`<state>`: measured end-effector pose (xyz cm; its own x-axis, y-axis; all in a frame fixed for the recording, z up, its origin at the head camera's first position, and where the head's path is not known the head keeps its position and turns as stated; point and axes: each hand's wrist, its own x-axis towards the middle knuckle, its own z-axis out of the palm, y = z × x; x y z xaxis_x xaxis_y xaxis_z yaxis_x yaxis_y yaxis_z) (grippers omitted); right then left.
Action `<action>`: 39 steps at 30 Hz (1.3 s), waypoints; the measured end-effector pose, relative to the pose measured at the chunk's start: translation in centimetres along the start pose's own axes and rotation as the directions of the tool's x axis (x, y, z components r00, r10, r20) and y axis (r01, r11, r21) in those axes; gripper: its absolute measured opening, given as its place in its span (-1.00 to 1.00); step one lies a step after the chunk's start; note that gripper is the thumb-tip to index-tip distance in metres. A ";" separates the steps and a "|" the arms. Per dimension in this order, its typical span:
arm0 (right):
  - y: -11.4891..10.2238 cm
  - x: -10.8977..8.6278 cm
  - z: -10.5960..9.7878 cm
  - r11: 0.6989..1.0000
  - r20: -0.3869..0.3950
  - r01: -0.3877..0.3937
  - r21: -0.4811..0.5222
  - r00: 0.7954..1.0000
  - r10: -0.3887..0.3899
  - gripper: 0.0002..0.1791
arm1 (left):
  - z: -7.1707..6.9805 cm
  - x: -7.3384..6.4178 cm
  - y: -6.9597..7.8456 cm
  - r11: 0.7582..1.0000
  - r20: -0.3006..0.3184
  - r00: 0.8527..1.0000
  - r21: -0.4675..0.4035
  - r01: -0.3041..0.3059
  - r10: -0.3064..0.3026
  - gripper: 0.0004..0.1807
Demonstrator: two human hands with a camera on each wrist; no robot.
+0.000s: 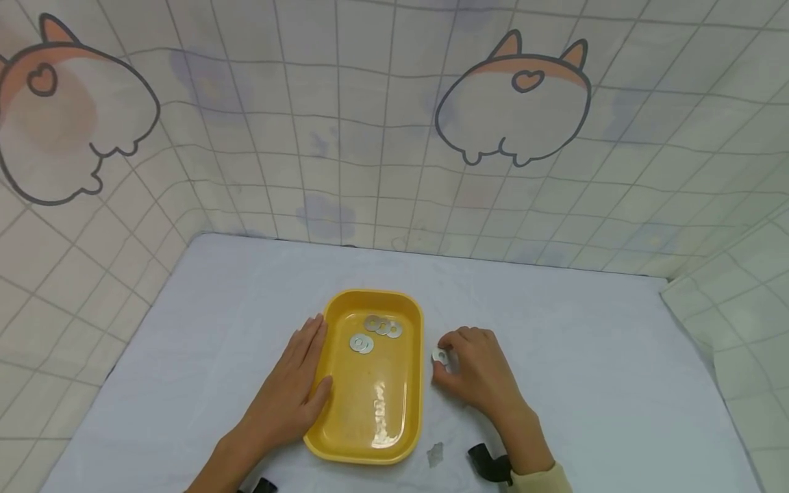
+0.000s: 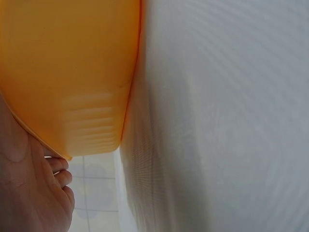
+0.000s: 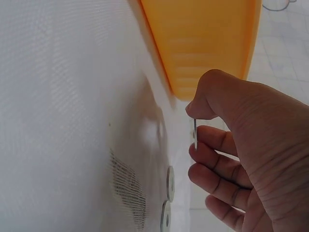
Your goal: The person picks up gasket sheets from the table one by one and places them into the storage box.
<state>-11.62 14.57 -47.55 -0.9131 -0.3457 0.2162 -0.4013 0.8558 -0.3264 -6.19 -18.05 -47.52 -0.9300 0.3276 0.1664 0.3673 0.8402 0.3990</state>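
My right hand (image 1: 477,370) pinches a flat metal washer (image 1: 440,355) between thumb and fingertips, just right of the yellow tray (image 1: 370,448). In the right wrist view that washer (image 3: 195,134) shows edge-on, raised off the white cloth. Two more washers (image 3: 170,183) lie on the cloth below the hand; in the head view the hand hides them. My left hand (image 1: 290,390) rests along the tray's left rim, fingers straight, thumb over the edge. Inside the tray, several washers (image 1: 394,330) lie overlapping near the far end, with a small overlapping pair (image 1: 357,342) closer by.
A white cloth (image 1: 585,356) covers the table. A small grey patch (image 1: 435,454) marks the cloth right of the tray's near corner. Curtains with a grid pattern (image 1: 370,137) stand behind and at both sides. A black wrist device (image 1: 490,464) sits by the right wrist.
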 end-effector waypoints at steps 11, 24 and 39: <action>-0.2 0.1 -0.9 1.000 -0.013 0.019 0.016 1.000 -0.019 -0.78 | -0.1 -0.1 -0.1 1.000 0.000 1.000 -0.003 0.000 0.000 -0.08; -0.6 0.7 -2.1 0.999 -0.009 0.032 0.009 0.999 -0.032 -0.76 | 0.0 -0.3 -0.1 1.000 -0.006 1.000 -0.001 0.007 -0.007 -0.07; -1.3 1.5 -3.2 0.999 -0.009 0.043 0.024 0.999 -0.043 -0.74 | 0.0 -0.2 -0.2 1.000 0.002 1.000 -0.008 0.004 -0.004 -0.07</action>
<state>-12.23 14.22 -43.89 -0.8943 -0.3790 0.2380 -0.4421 0.8307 -0.3383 -6.09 -18.24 -47.58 -0.9314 0.3254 0.1632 0.3640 0.8380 0.4066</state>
